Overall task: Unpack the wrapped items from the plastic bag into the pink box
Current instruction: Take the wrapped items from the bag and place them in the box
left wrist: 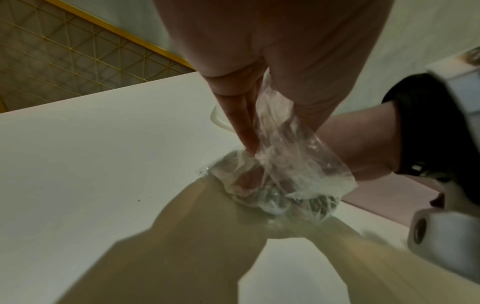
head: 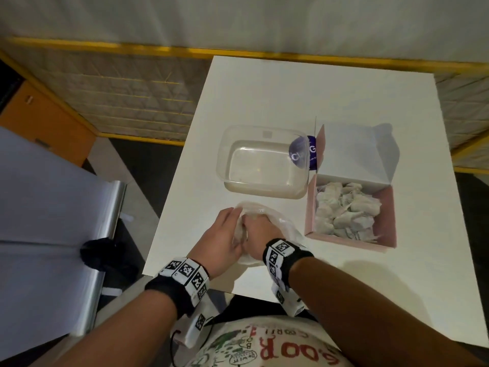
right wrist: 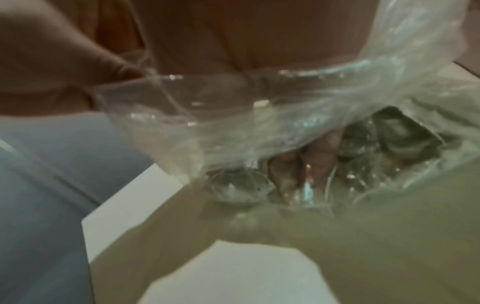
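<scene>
Clear plastic bag [head: 277, 223] lay on white table [head: 264, 88], mouth pinched wide by left hand [head: 221, 241] so right hand [head: 258, 234] could reach inside; right fingers' hold indiscernible. Pink box [head: 309, 218] just beside, already heaped with wrapped items [head: 344, 210].

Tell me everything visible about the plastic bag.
The plastic bag is clear, thin and crumpled, lying on the white table near its front edge, beside the pink box. The left hand holds its mouth open; the right hand reaches inside. A few wrapped items remain at its bottom.
</scene>
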Demonstrator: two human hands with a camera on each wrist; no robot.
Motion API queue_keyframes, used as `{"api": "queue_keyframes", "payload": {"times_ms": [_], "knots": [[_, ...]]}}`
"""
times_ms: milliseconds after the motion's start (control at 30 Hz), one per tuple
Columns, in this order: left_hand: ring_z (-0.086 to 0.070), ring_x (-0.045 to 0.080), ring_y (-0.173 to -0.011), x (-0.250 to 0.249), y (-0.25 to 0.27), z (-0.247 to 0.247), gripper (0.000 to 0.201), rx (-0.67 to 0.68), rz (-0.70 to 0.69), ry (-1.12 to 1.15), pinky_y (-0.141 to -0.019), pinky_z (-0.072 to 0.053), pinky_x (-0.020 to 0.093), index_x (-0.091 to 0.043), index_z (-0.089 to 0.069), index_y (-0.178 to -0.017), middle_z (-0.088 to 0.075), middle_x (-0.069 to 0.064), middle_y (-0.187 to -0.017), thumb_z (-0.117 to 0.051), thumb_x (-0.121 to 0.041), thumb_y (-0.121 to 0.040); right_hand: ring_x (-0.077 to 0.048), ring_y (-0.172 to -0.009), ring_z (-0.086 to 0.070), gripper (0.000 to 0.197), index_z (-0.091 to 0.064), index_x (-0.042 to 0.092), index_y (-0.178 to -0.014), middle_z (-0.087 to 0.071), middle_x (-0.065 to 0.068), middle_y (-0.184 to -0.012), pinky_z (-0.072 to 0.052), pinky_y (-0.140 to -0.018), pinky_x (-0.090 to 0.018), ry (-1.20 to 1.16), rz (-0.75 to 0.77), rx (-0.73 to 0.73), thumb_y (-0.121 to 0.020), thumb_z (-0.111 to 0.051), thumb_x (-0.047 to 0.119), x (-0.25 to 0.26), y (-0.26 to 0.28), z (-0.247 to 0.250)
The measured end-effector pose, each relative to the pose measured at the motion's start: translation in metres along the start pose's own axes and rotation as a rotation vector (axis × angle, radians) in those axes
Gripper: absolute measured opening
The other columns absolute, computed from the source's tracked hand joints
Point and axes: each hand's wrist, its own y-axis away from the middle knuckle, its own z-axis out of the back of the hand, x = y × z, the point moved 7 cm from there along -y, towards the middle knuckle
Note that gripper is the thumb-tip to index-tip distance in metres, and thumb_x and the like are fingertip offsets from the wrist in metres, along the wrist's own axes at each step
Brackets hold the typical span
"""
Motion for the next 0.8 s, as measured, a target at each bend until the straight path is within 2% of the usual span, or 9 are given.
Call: {"api": "queue_keyframes", "payload": {"times_ms": [100,233,267,333,400,600,667,733,800], "knots": [[-0.052,0.019,-0.127,0.002,0.0,0.003,0.076,-0.007,-0.022,-0.015,-0.106,-0.042,0.028,-0.02,-0.026,-0.154,-0.029,-0.003,-0.153,-0.066,-0.024,-0.091,-0.03,-0.115,-0.06,0.032,-0.06,0.014,-0.125,-0.063,-0.011,-0.123,-0.047,-0.099,-0.039,-0.026,0.039,-0.038,-0.093,-0.054,0.014,0.005,0.001,-0.006],[-0.052,0.018,-0.125,0.008,-0.002,0.004,0.08,0.027,-0.013,0.003,-0.107,-0.043,0.03,-0.021,-0.023,-0.156,-0.026,-0.005,-0.153,-0.065,-0.02,-0.089,-0.02,-0.09,-0.06,0.02,-0.069,0.021,-0.097,-0.068,0.002,-0.096,-0.043,-0.083,-0.029,-0.233,0.106,-0.095,-0.094,-0.052,0.012,0.002,0.011,0.006],[-0.053,0.018,-0.124,0.009,-0.003,0.004,0.081,0.039,-0.01,0.001,-0.106,-0.044,0.031,-0.022,-0.021,-0.157,-0.025,-0.006,-0.154,-0.065,-0.019,-0.088,-0.017,-0.082,-0.056,0.02,-0.067,0.024,-0.085,-0.064,0.007,-0.084,-0.04,-0.078,-0.028,-0.263,0.121,-0.11,-0.095,-0.053,0.013,0.0,0.014,0.011],[-0.056,0.017,-0.119,0.01,-0.005,0.003,0.084,0.06,-0.011,0.002,-0.104,-0.046,0.033,-0.023,-0.019,-0.157,-0.023,-0.007,-0.154,-0.065,-0.019,-0.087,-0.015,-0.071,-0.049,0.038,-0.048,0.032,-0.062,-0.049,0.014,-0.064,-0.034,-0.07,-0.027,-0.285,0.141,-0.133,-0.095,-0.056,0.016,-0.003,0.022,0.02],[-0.057,0.017,-0.116,0.009,-0.007,0.001,0.085,0.073,-0.015,0.012,-0.103,-0.046,0.035,-0.022,-0.02,-0.157,-0.023,-0.007,-0.154,-0.066,-0.02,-0.086,-0.016,-0.065,-0.048,0.046,-0.039,0.032,-0.055,-0.044,0.011,-0.056,-0.032,-0.065,-0.029,-0.287,0.152,-0.153,-0.093,-0.06,0.018,-0.007,0.026,0.027],[-0.055,0.019,-0.12,0.007,-0.013,0.0,0.085,0.086,-0.032,0.005,-0.105,-0.044,0.033,-0.022,-0.02,-0.157,-0.024,-0.007,-0.153,-0.068,-0.022,-0.086,-0.018,-0.067,-0.055,0.024,-0.064,0.011,-0.069,-0.06,-0.002,-0.064,-0.046,-0.068,-0.035,-0.365,0.134,-0.19,-0.088,-0.063,0.025,-0.023,0.036,0.041],[-0.053,0.019,-0.124,0.008,-0.014,0.001,0.084,0.078,-0.035,0.004,-0.106,-0.044,0.031,-0.022,-0.02,-0.157,-0.025,-0.007,-0.153,-0.067,-0.023,-0.087,-0.011,-0.064,-0.056,0.022,-0.067,0.013,-0.071,-0.062,-0.003,-0.064,-0.047,-0.066,-0.031,-0.443,0.128,-0.209,-0.089,-0.065,0.026,-0.027,0.043,0.051],[-0.054,0.019,-0.124,0.01,-0.014,0.002,0.082,0.07,-0.03,0.001,-0.105,-0.044,0.032,-0.023,-0.021,-0.156,-0.025,-0.007,-0.153,-0.066,-0.024,-0.088,-0.004,-0.057,-0.052,0.022,-0.067,0.011,-0.071,-0.061,-0.01,-0.064,-0.043,-0.061,-0.024,-0.563,0.132,-0.198,-0.089,-0.067,0.024,-0.03,0.051,0.062],[-0.056,0.021,-0.121,0.013,-0.014,0.003,0.081,0.065,-0.02,-0.008,-0.104,-0.046,0.033,-0.023,-0.022,-0.156,-0.025,-0.007,-0.153,-0.066,-0.024,-0.089,-0.007,-0.058,-0.05,0.02,-0.069,0.008,-0.076,-0.058,-0.018,-0.065,-0.043,-0.061,-0.023,-0.686,0.123,-0.172,-0.091,-0.069,0.022,-0.032,0.061,0.075]]}}
